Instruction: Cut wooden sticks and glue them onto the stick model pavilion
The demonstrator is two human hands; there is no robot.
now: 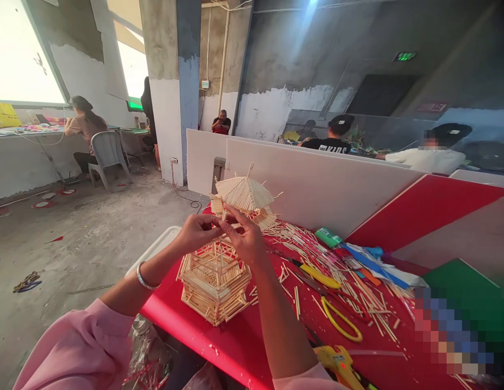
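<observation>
Red table [235, 341] fills this corner of the bare concrete room. On it, near the edge, stands the stick tower [215, 281]. The left hand [197, 233] and the right hand [247, 238] both pinch its thin posts with closed fingertips, just under the roof [243, 192]. I think too hard a squeeze may snap a post and tilt the roof. Loose sticks [341, 260], a yellow knife [319, 276] and a glue gun [341, 365] lie to the right. A white board [316, 184] closes the far side.

Loose sticks [357, 292] and a yellow-handled tool [320, 276] clutter the table [235, 346] right of the stick house [215, 281]. A white partition [316, 189] walls off the back.
</observation>
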